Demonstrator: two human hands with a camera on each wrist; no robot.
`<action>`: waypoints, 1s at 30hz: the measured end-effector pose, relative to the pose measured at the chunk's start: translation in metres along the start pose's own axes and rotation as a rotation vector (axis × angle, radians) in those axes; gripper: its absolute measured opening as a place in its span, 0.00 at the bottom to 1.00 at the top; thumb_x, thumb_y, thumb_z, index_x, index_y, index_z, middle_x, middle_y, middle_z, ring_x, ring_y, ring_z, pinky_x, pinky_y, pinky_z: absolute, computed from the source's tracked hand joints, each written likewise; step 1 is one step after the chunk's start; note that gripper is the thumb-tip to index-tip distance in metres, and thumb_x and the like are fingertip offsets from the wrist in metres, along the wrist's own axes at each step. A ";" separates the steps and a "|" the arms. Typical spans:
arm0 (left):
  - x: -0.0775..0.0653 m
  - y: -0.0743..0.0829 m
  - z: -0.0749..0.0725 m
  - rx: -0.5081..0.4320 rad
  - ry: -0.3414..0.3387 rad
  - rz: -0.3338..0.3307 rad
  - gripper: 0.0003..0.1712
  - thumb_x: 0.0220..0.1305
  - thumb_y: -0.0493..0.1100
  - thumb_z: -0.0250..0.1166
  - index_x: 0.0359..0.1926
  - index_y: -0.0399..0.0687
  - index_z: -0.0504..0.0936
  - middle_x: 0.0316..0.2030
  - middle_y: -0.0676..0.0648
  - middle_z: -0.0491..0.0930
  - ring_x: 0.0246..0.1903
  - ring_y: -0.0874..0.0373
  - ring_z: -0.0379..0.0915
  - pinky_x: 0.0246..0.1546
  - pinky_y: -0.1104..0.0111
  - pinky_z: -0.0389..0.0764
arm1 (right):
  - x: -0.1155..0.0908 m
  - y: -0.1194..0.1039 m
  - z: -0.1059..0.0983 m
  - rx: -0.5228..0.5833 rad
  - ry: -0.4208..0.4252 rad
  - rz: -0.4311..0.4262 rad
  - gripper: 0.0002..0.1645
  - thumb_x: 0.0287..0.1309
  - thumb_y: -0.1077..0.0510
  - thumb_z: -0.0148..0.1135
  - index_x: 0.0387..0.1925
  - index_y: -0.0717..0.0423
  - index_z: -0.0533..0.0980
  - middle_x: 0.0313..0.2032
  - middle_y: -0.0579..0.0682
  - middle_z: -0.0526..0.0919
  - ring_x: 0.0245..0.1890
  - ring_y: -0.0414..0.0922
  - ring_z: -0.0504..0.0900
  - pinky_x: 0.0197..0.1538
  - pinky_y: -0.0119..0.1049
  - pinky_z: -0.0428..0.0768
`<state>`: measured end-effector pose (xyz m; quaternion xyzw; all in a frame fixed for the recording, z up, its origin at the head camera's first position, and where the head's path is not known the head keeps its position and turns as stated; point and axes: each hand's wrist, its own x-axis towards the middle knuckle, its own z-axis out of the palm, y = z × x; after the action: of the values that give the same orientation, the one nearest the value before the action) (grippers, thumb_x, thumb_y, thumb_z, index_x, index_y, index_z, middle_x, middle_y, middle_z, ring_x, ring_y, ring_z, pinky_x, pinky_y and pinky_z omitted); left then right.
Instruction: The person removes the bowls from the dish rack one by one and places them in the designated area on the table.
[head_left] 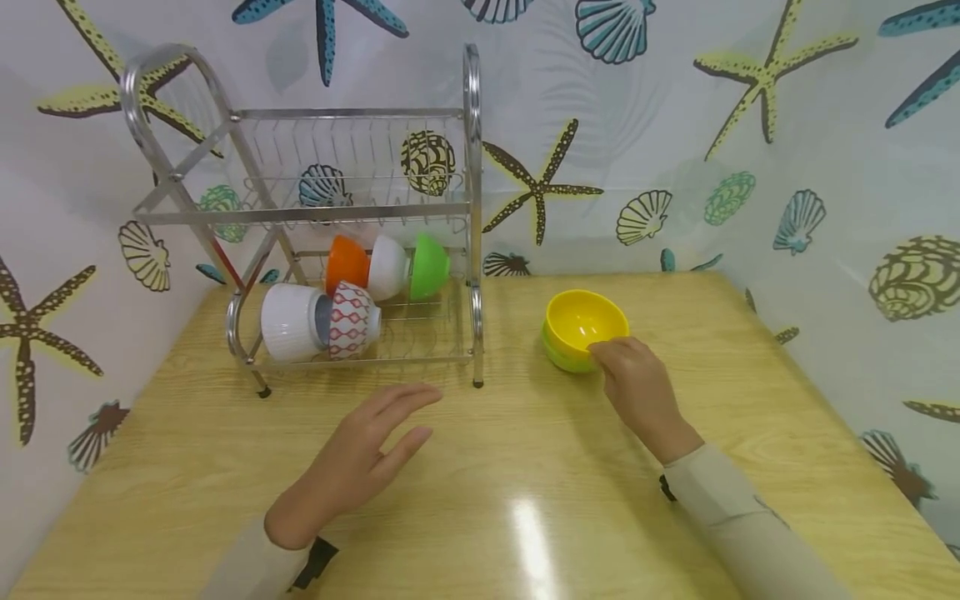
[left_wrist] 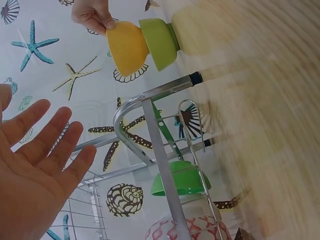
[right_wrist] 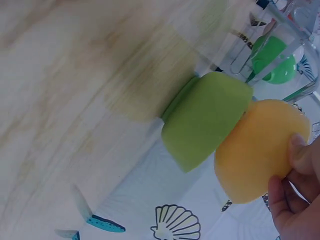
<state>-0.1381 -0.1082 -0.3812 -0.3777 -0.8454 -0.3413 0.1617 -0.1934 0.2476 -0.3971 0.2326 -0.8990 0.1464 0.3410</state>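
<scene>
A yellow bowl [head_left: 586, 320] stands with its base at the mouth of a green bowl [right_wrist: 207, 120], which rests on the table. Thumb and fingers of my right hand [head_left: 637, 387] pinch the yellow bowl's near rim. In the right wrist view the yellow bowl [right_wrist: 260, 150] sits largely outside the green one; whether its base touches inside is hidden. My left hand [head_left: 367, 454] hovers over the table in front of the dish rack [head_left: 360, 215], fingers extended and holding nothing. The left wrist view shows its palm [left_wrist: 30, 180] beside the rack.
The rack's lower tier holds an orange bowl [head_left: 347, 264], a white bowl [head_left: 387, 268], a bright green bowl [head_left: 430, 267], a large white bowl [head_left: 288, 321] and a red-patterned bowl [head_left: 350, 322]. Patterned sheets [head_left: 675, 108] hang behind and beside the wooden table [head_left: 480, 467].
</scene>
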 end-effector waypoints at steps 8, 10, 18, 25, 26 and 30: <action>-0.003 -0.002 -0.003 0.009 -0.009 -0.009 0.21 0.68 0.41 0.59 0.62 0.47 0.74 0.59 0.47 0.73 0.60 0.52 0.69 0.58 0.55 0.74 | 0.006 0.010 0.009 -0.003 -0.102 0.058 0.11 0.51 0.77 0.62 0.36 0.67 0.83 0.34 0.58 0.86 0.37 0.54 0.83 0.43 0.46 0.84; -0.003 -0.002 -0.004 0.017 -0.003 -0.014 0.21 0.68 0.41 0.59 0.61 0.47 0.74 0.59 0.46 0.74 0.60 0.52 0.69 0.58 0.55 0.74 | 0.007 0.011 0.011 -0.008 -0.128 0.060 0.11 0.52 0.77 0.61 0.36 0.67 0.83 0.35 0.59 0.86 0.37 0.54 0.84 0.43 0.47 0.84; -0.005 -0.005 -0.009 0.028 0.010 -0.017 0.21 0.68 0.40 0.59 0.61 0.45 0.74 0.59 0.45 0.74 0.60 0.51 0.69 0.58 0.54 0.74 | 0.007 0.017 0.020 -0.027 -0.206 0.077 0.09 0.55 0.74 0.61 0.36 0.66 0.83 0.36 0.60 0.86 0.37 0.55 0.84 0.42 0.47 0.84; -0.005 -0.007 -0.010 0.028 0.010 -0.040 0.19 0.70 0.39 0.56 0.61 0.46 0.74 0.59 0.46 0.74 0.60 0.53 0.68 0.59 0.57 0.73 | 0.007 0.020 0.023 -0.018 -0.228 0.053 0.07 0.55 0.72 0.63 0.36 0.66 0.83 0.36 0.60 0.86 0.37 0.55 0.84 0.42 0.48 0.84; -0.005 -0.008 -0.010 0.027 0.009 -0.044 0.19 0.70 0.39 0.56 0.61 0.47 0.74 0.59 0.47 0.73 0.60 0.54 0.68 0.60 0.57 0.73 | 0.007 0.020 0.023 -0.016 -0.229 0.052 0.07 0.55 0.72 0.63 0.36 0.66 0.83 0.35 0.60 0.86 0.37 0.55 0.84 0.42 0.48 0.84; -0.005 -0.009 -0.010 0.026 0.006 -0.048 0.19 0.71 0.39 0.56 0.61 0.48 0.74 0.59 0.48 0.73 0.60 0.54 0.68 0.60 0.57 0.72 | 0.007 0.021 0.023 -0.014 -0.244 0.068 0.06 0.55 0.72 0.63 0.35 0.65 0.83 0.35 0.59 0.86 0.37 0.55 0.84 0.42 0.48 0.84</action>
<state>-0.1416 -0.1224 -0.3806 -0.3543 -0.8581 -0.3351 0.1608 -0.2209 0.2535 -0.4112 0.2158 -0.9421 0.1224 0.2256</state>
